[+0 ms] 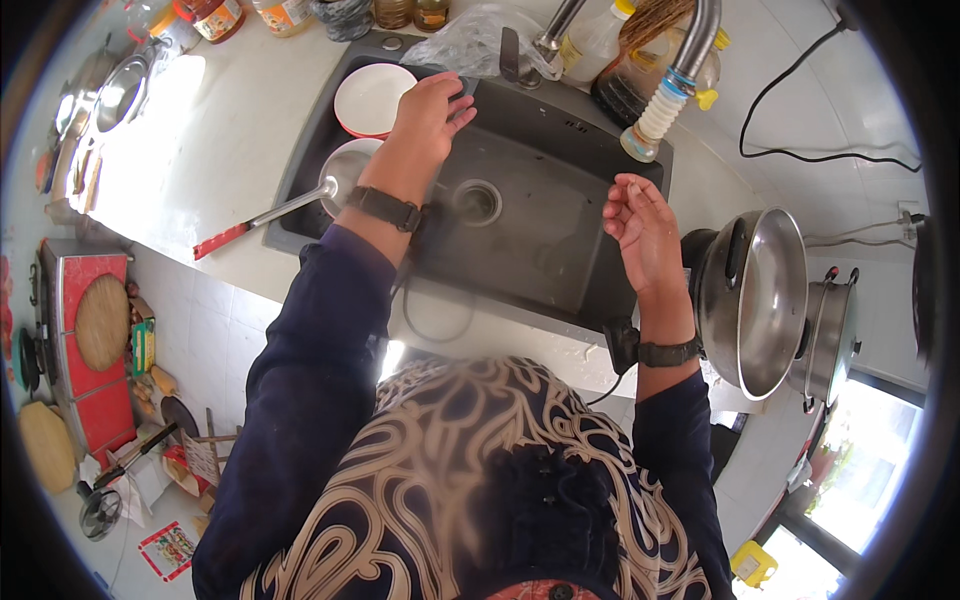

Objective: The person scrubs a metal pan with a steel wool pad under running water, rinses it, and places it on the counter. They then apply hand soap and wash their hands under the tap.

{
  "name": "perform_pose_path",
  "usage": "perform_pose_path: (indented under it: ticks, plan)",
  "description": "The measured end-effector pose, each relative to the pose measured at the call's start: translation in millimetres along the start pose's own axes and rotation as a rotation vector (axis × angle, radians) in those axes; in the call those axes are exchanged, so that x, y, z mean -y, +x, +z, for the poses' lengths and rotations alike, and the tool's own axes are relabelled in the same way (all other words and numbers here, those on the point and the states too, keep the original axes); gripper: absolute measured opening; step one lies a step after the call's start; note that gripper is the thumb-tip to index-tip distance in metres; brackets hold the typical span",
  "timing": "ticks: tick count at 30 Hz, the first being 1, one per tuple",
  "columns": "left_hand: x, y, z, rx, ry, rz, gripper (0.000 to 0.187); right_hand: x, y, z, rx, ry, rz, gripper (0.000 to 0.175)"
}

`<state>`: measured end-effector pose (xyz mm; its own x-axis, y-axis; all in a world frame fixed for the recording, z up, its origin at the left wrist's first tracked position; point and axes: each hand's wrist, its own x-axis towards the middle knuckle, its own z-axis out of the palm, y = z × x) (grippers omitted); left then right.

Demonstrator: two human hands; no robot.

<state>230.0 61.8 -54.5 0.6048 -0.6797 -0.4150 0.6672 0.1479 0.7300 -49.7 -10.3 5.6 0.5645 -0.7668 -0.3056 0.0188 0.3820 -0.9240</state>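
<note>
My left hand (435,112) is held over the divider of a dark double sink (517,217), beside a white bowl with a red rim (375,97); its fingers are apart and nothing shows in them. Below that bowl, a ladle (300,201) with a red handle rests in another bowl, partly hidden by my left wrist. My right hand (636,225) is raised over the right edge of the sink, under the white flexible faucet nozzle (652,120). Its fingers are loosely curled, with no object visible in them. A drain (477,202) shows in the large basin.
A clear plastic bag (472,41) and bottles (592,45) stand behind the sink. At the right are a large steel pan (772,300) and a lidded steel pot (832,337). Jars (281,15) line the counter's back left. A black cable (750,120) hangs at the upper right.
</note>
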Motion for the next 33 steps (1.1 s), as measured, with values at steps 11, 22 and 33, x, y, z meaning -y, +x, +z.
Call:
perform_pose_path:
  ticks: [11,22,33]
  plan:
    - [-1.7,44.4,16.5,-0.128,0.072,0.015,0.041,-9.3,37.4,16.6,0.014,0.144,0.035,0.025]
    - [17.6,70.3,29.1,0.059,0.156,-0.047,0.033,-13.6,42.5,2.5,-0.005,0.156,0.055,0.024]
    - [43.5,7.7,-0.4,-0.105,-0.149,-0.241,0.034,-17.7,46.5,7.4,0.032,0.197,0.078,0.026]
